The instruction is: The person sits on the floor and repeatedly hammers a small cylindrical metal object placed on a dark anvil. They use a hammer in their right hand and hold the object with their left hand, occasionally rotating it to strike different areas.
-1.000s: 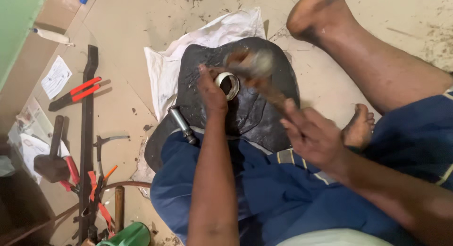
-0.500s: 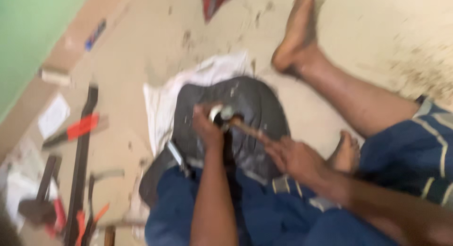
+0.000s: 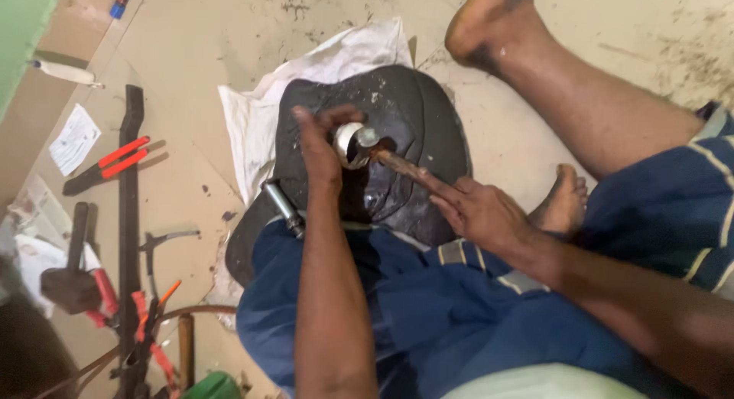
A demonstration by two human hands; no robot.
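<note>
My left hand [image 3: 319, 153] grips a shiny metal ring [image 3: 348, 143] and holds it against a greasy black dome-shaped housing [image 3: 413, 116] that rests between my legs. My right hand [image 3: 480, 212] is closed on the rusty handle of a small hammer [image 3: 397, 164], whose metal head [image 3: 365, 137] touches the ring. A short steel socket [image 3: 284, 208] lies against the housing's left edge, beside my left forearm. The housing sits on a white cloth [image 3: 306, 85] spread on the floor.
Left on the floor lie a long black bar [image 3: 128, 215], red-handled pliers [image 3: 107, 165], a sledgehammer [image 3: 73, 280], more red-handled tools [image 3: 149, 330] and paper scraps [image 3: 74, 139]. My bare feet [image 3: 489, 24] flank the housing. A green container [image 3: 214, 387] stands at the bottom.
The hammer has come down from a raised, blurred swing onto the ring. My left hand stays on the ring. The camera view has shifted and settled.
</note>
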